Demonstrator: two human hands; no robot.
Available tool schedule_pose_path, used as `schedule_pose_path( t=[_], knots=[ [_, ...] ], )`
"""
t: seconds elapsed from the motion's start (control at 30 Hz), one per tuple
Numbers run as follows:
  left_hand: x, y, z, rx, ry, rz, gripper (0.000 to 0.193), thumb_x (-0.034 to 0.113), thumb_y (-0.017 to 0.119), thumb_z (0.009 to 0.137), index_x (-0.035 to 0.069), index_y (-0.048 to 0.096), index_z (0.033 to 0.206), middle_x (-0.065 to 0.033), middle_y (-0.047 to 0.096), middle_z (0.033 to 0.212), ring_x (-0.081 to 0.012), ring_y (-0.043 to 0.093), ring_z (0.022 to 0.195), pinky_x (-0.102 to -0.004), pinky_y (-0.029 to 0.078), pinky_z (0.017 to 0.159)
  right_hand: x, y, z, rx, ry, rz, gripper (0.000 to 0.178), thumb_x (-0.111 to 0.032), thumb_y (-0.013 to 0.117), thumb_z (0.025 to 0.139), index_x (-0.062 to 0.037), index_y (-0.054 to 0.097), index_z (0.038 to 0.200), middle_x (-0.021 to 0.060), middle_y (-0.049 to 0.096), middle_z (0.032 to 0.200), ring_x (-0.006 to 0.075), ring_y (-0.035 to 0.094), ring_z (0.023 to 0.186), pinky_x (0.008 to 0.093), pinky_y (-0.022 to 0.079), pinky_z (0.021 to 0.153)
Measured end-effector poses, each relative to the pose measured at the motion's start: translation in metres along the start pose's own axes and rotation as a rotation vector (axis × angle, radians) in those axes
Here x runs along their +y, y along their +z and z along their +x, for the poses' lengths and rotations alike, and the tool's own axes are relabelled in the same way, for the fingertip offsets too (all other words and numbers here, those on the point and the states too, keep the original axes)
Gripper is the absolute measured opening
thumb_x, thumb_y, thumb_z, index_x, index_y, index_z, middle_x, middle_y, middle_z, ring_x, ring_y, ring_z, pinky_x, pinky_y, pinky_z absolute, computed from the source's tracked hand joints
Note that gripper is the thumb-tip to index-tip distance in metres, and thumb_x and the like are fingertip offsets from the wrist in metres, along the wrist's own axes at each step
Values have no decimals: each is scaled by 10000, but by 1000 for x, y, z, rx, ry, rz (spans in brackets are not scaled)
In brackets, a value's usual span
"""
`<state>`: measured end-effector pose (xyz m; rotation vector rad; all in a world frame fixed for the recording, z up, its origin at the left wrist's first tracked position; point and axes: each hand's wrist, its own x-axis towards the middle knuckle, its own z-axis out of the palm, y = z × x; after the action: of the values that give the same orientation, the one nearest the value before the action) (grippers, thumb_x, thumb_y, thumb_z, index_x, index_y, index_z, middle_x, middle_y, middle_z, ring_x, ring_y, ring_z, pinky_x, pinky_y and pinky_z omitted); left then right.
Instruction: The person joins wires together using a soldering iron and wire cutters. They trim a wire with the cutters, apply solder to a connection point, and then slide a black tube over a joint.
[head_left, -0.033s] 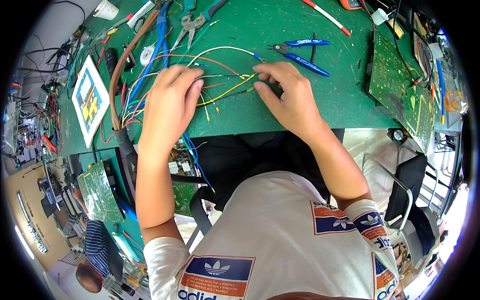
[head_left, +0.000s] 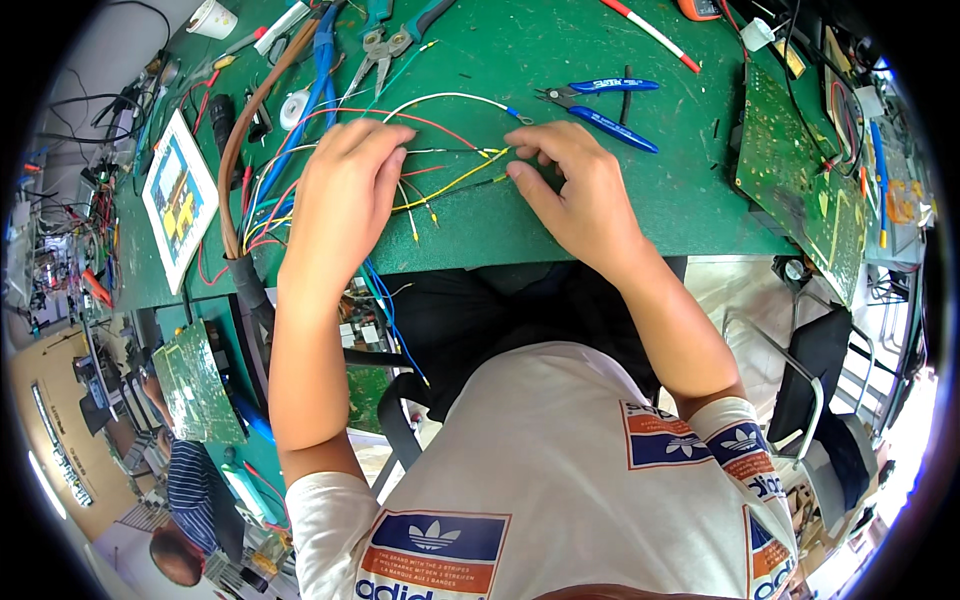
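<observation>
My left hand (head_left: 350, 185) is closed over the bundle of thin wires, thumb against its fingers. A thin dark-and-white wire (head_left: 440, 150) comes out from between its thumb and fingers and runs toward my right hand (head_left: 575, 180). That hand is curved, with thumb and index finger apart. Between them, near the fingertips, ends a yellow wire (head_left: 460, 184). A white wire (head_left: 440, 97) with a blue sleeve and a ring terminal arches to just above the right fingertips. Several short wires with ferrule tips (head_left: 415, 232) hang below the left hand.
Blue-handled cutters (head_left: 605, 100) lie right of the wires, pliers (head_left: 380, 55) behind them. A thick brown cable (head_left: 250, 120), a tape roll (head_left: 294, 108) and a framed picture (head_left: 180, 205) are at left. A circuit board (head_left: 800, 180) stands at right. Behind left, a person in stripes (head_left: 190, 495) bends over.
My left hand has shifted slightly, its fingertips a little higher and farther right. They now cover the small blue-tipped wire end that showed beside them. The right hand is almost unmoved.
</observation>
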<state>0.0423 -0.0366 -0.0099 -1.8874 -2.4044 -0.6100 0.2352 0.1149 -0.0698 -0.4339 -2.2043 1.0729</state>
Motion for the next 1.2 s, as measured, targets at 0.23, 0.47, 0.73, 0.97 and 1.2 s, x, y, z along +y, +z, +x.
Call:
schedule_pose_path(
  t=[0.23, 0.47, 0.73, 0.97, 1.2],
  knots=[
    [-8, 11, 15, -151, 16, -8, 135, 55, 691, 870, 0, 675, 993, -142, 668, 991, -353, 642, 984, -429, 508, 821, -4, -7, 18, -94, -14, -87, 235, -56, 733, 853, 8, 695, 1076, 138, 674, 974, 280, 636, 850, 361, 514, 745],
    [-6, 2, 0, -27, -128, -264, 103, 70, 677, 917, -6, 643, 979, -145, 681, 851, -298, 671, 788, -356, 519, 749, -20, -7, 53, -170, -221, -94, 229, -85, 767, 829, 5, 702, 1029, 145, 699, 995, 320, 649, 922, 393, 513, 842],
    [-8, -2, -15, 140, -121, -409, 100, 94, 680, 935, 1, 670, 969, -85, 636, 779, -145, 550, 599, -283, 435, 554, -21, 1, 76, -294, -289, 107, 156, -50, 763, 825, -15, 701, 963, 132, 689, 862, 285, 685, 743, 351, 550, 664],
    [-10, -3, -14, 145, -67, -417, 99, 106, 669, 943, 8, 659, 953, -100, 625, 798, -216, 580, 664, -320, 456, 615, -14, 6, 73, -272, -243, 110, 120, -22, 757, 847, -2, 713, 957, 93, 687, 868, 202, 661, 776, 302, 515, 688],
    [-13, -8, -14, 71, 1, -310, 111, 127, 664, 941, 16, 655, 948, -126, 619, 823, -311, 616, 778, -373, 485, 698, -10, 12, 71, -282, -214, 165, 101, -29, 718, 884, 12, 671, 964, 121, 675, 886, 243, 674, 783, 333, 551, 712]
  ],
)
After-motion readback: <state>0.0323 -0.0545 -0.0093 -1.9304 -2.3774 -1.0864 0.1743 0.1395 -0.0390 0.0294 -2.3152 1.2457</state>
